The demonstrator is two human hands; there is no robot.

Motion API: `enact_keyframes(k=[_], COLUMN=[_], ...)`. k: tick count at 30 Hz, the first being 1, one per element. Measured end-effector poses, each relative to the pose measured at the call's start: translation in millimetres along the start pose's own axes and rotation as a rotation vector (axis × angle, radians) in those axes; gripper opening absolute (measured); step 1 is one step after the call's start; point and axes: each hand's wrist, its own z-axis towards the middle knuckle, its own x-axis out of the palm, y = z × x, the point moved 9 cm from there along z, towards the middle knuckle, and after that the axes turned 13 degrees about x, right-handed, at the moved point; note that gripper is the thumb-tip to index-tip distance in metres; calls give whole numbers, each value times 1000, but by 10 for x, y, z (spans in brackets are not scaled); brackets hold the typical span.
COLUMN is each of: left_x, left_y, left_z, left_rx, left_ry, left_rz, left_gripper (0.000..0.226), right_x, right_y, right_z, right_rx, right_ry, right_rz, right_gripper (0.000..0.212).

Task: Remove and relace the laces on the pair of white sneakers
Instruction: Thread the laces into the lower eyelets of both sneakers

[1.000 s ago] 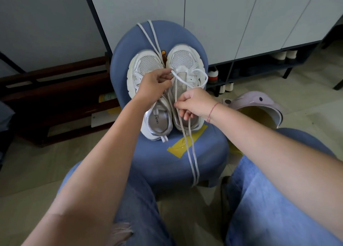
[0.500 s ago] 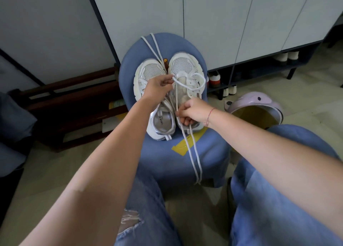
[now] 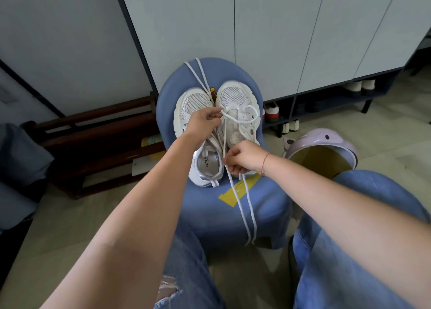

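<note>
The fingers (image 3: 215,114) of the left hand (image 3: 203,122) pinch the lace (image 3: 247,206) just over the front eyelets of the right shoe (image 3: 233,96). The right hand (image 3: 245,156) has its fingers (image 3: 233,169) curled round the same lace at the heel end of that shoe. Between the two grips one strand runs fairly straight, while a slack loop sprawls across the forefoot. Which eyelets are threaded is too small to tell.

Neither hand holds the shoe itself. A firm tug from either grip would likely drag it across the seat of the chair (image 3: 210,215) or tip it against the left shoe (image 3: 196,101), which sits touching it and shows no lace. The loose loop may twist or catch on an eyelet tab as it tightens, leaving a flat lace kinked. Pulling harder with one hand than the other would probably leave uneven tails.

Both tails hang over the chair's front edge between the person's knees, where a leg could snag them and jerk the lace out of the pinch. The spare lace (image 3: 194,75) lies draped over the chair back beside the left shoe's toe, and a jolt to the chair could send it sliding off behind.
</note>
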Motion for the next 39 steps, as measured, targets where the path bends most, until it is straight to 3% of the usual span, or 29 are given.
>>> enact_keyframes(k=[4,7,10,14,23,30,33,39], left_x=[10,16,18,21,32,30,30,30], left_y=[15,26,25,29,70,71,70,47], left_z=[18,34,32,32,43,38,38,20], left_rx=[1,3,6,21,22,18,18,16], left_ry=[15,24,31,38,39,28,22,23], left_rz=[-6,-9,-19,-32,-65,-86,-82,-74], left_gripper=[39,40,39,37,37,38,38,37], right_x=[-243,-291,-243,-184,-71,-82,-69,-9], right_y=[-56,-81,-148,-182,-134,-195,-237,-252], right_z=[10,-72,-142,-169,-79,67,75,105], right_rx=[-6,4,37,48,93,178,157,261], right_ry=[-248,-420,-532,-617,-547,-325,-334,-206], right_rz=[172,111,120,193,256,574,610,726], right_gripper=[20,22,25,46,64,18,5,25])
